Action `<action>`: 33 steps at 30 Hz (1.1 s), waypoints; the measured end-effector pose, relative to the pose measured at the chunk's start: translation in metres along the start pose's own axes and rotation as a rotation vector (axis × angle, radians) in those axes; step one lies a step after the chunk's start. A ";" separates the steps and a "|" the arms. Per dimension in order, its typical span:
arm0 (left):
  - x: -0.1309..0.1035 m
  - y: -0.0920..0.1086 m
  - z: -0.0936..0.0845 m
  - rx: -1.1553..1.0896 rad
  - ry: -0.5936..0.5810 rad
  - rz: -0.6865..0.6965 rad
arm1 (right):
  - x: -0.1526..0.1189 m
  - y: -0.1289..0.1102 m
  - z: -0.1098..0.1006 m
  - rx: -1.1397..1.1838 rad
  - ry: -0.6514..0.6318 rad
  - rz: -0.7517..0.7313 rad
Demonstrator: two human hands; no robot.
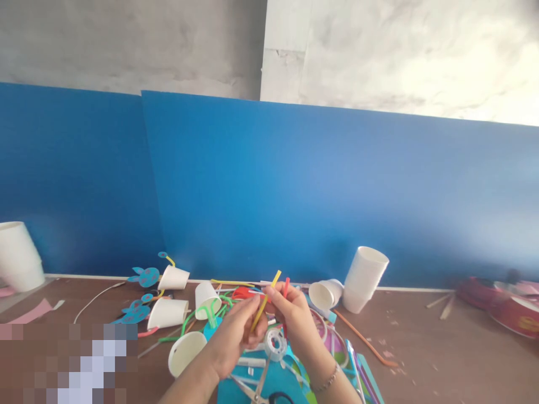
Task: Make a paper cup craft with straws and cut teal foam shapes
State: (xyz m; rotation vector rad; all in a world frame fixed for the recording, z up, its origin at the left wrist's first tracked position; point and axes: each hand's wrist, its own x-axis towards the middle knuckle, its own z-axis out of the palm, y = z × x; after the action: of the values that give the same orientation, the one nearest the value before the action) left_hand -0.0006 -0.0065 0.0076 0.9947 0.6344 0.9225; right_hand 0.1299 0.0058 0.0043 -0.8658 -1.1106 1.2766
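My left hand [236, 331] is closed on a yellow drinking straw [276, 277], held tilted with its upper end near my right fingertips. A red straw [287, 287] stands up from the closed fingers of my right hand [298, 317]. Both hands meet over the middle of the cluttered worktop. Below them is a roll of tape [275, 343], and nearer to me lie scissors [261, 382] with their blades spread on blue sheets [227, 393]. Left of my left hand, green bent straws [206, 310] lean by a white paper cup [187, 352].
Stacked white cups [365, 278] stand at the back right, beside tipped cups [325, 294]. On the left lie cups with blue rabbit cut-outs [145, 278]. An orange straw [366, 339] lies on the brown table [421, 365]. Blue panels [295, 196] rise behind.
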 end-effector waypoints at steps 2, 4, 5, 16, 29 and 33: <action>0.000 0.001 0.000 0.030 0.011 -0.009 | 0.001 -0.002 -0.001 -0.005 0.029 0.006; 0.000 0.001 -0.001 0.051 0.037 -0.022 | 0.001 -0.005 -0.002 -0.025 0.004 0.014; 0.000 0.002 -0.001 0.056 0.043 -0.027 | 0.001 -0.006 -0.002 -0.035 -0.017 0.018; -0.001 0.000 0.002 0.025 0.030 0.016 | -0.001 0.001 0.004 -0.055 -0.043 -0.043; -0.001 0.004 -0.001 0.108 0.044 -0.032 | -0.001 -0.011 -0.001 -0.091 -0.024 -0.055; -0.001 0.002 -0.001 0.100 0.046 0.007 | -0.002 -0.007 0.001 -0.110 -0.062 -0.079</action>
State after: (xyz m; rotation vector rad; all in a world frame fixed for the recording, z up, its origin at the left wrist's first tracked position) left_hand -0.0027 -0.0060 0.0089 1.0677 0.7217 0.9285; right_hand 0.1314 0.0030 0.0112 -0.8597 -1.2621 1.1928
